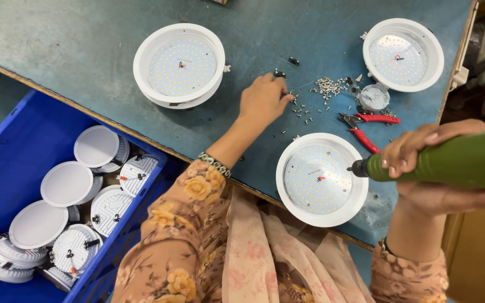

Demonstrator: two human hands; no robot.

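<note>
My left hand [264,99] reaches across the blue-green table [74,50], its fingertips pinched at several small loose screws [304,109]. Whether a screw is between the fingers I cannot tell. My right hand [422,163] grips a green electric screwdriver [444,163], whose black tip rests over the right rim of a round white LED downlight [321,179] lying face up near the table's front edge. A denser heap of screws [328,86] lies further right of my left hand.
Two more white LED downlights [178,65] [403,55] lie on the table, one a stacked pair. Red-handled pliers [363,126] and a small grey round part [374,97] sit beside the screws. A blue crate [7,163] at left holds several downlights [68,185].
</note>
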